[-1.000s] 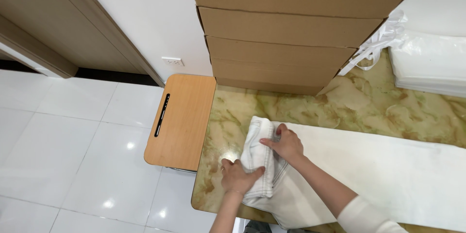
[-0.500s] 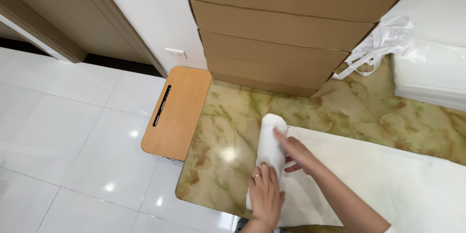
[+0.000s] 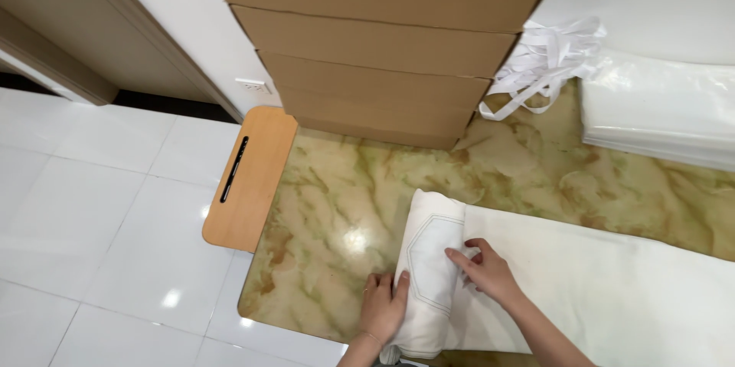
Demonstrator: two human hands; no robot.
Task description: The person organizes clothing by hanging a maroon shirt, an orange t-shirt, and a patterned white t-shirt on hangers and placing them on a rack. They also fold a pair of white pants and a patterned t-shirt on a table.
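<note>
1. A stack of brown cardboard boxes (image 3: 383, 38) stands at the back of the table (image 3: 337, 206), against the wall.
2. The table top is shiny, with green and tan swirls like marble.
3. A bunch of white straps (image 3: 547, 57) lies to the right of the boxes.
4. A pile of clear plastic bags (image 3: 658, 110) lies at the right edge, well apart from the hands.
5. A small wooden board (image 3: 251, 179) with a dark slot sticks out at the left end of the table, over the white floor tiles (image 3: 92, 206).
6. Nothing lies between the hands and the cloth.
7. The white cloth (image 3: 612, 283) lies flat on the near side of the table and runs off to the right.
8. Its left end is rolled up into a thick roll (image 3: 429, 260), with a stitched pocket shape showing on top.
9. The left hand (image 3: 383, 307) lies flat, fingers spread, pressing on the near left side of the roll.
10. The right hand (image 3: 486, 271) has bent fingers, and the tips press on the right side of the roll.
</note>
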